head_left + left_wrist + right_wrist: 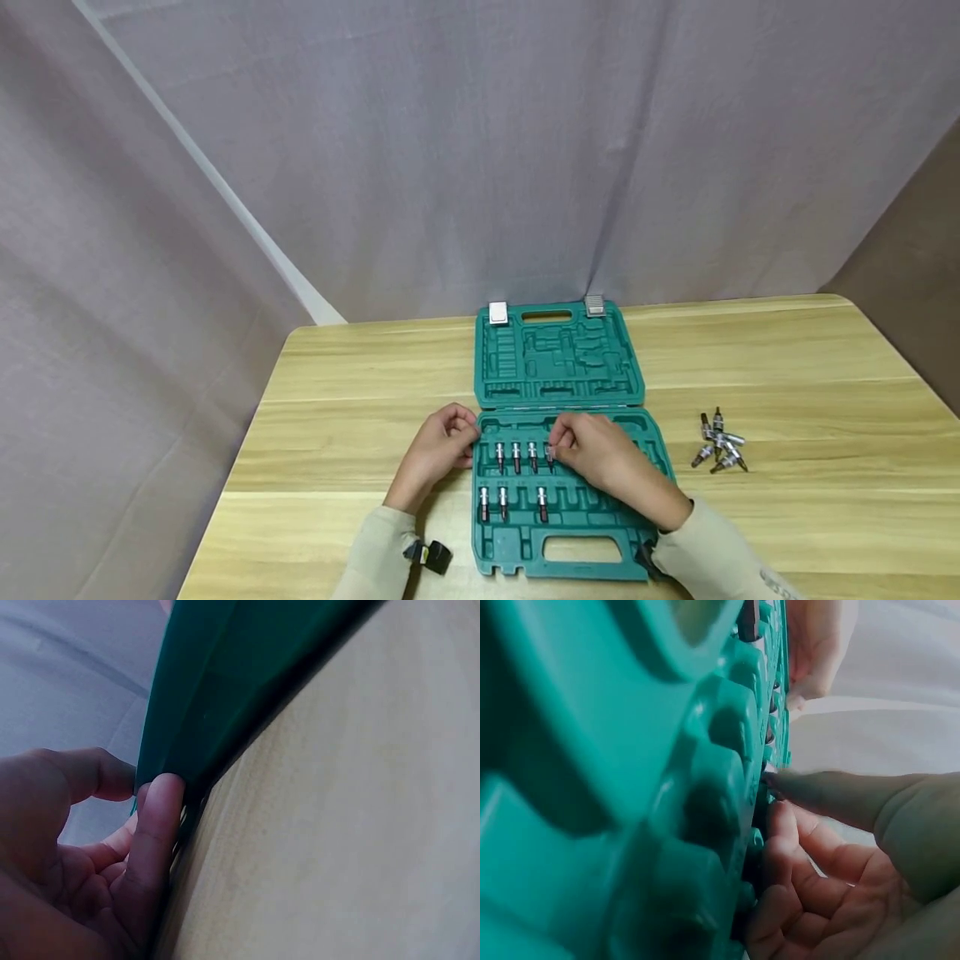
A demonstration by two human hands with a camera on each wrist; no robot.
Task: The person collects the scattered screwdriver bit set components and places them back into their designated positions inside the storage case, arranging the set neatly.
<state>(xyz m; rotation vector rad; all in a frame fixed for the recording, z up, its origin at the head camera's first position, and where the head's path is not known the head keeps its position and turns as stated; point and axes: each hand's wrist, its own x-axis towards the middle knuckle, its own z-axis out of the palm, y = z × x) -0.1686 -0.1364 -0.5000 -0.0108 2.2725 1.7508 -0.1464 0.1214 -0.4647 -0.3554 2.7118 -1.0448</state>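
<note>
A green tool case lies unfolded flat, its lid toward the curtain. At the left edge, near the hinge, my left hand pinches the case wall between thumb and fingers. My right hand reaches over the tray, thumb and forefinger pinching a bit socket at the fourth place of the upper row. Three bit sockets sit in slots to its left. Three others occupy the lower row, with a gap between the second and third. In the right wrist view, fingertips mostly hide the pinched piece.
Several loose bit sockets lie in a small heap on the wooden table, right of the case. Two latches stand at the lid's far edge. A grey curtain hangs behind the table.
</note>
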